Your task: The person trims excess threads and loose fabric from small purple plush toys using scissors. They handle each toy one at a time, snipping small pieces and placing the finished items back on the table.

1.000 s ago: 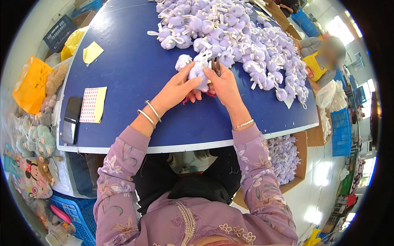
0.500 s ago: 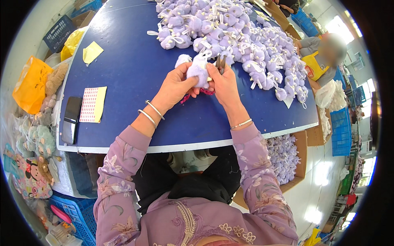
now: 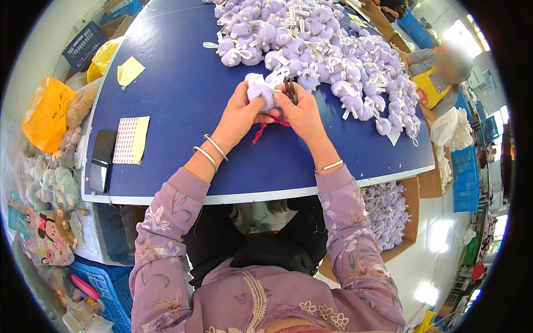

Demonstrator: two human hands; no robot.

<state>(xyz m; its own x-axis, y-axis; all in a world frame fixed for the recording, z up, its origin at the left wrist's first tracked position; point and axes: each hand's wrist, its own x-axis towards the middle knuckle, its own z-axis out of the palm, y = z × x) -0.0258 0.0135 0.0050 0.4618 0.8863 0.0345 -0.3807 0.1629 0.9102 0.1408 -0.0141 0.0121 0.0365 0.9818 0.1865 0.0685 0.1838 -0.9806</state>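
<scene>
My left hand (image 3: pixel 240 116) is closed around a small lavender plush toy (image 3: pixel 259 90) with a white loop, held just above the blue table. Close against it, my right hand (image 3: pixel 302 115) is closed on dark thread snips (image 3: pixel 289 87), their blades pointing up and away. Its thumb and fingertips also touch the toy's right side. A dark pink cord (image 3: pixel 259 132) dangles below the fingers. Beyond both hands lies a large heap of similar lavender plush toys (image 3: pixel 311 36), many with white loops. The snips' handles are hidden in my right palm.
On the blue table (image 3: pixel 183 100) lie a black phone (image 3: pixel 101 161), a sticker sheet (image 3: pixel 131 140) and a yellow paper (image 3: pixel 130 72). A carton (image 3: pixel 410 216) of lavender toys stands below the right edge. Another person (image 3: pixel 438 83) sits at the far right. Blue crates (image 3: pixel 465 177) stand beyond.
Both hands still hold the toy and snips, and the toy has turned and shifted slightly left in my fingers. The pink cord hangs more visibly. The whole view has shifted a little.
</scene>
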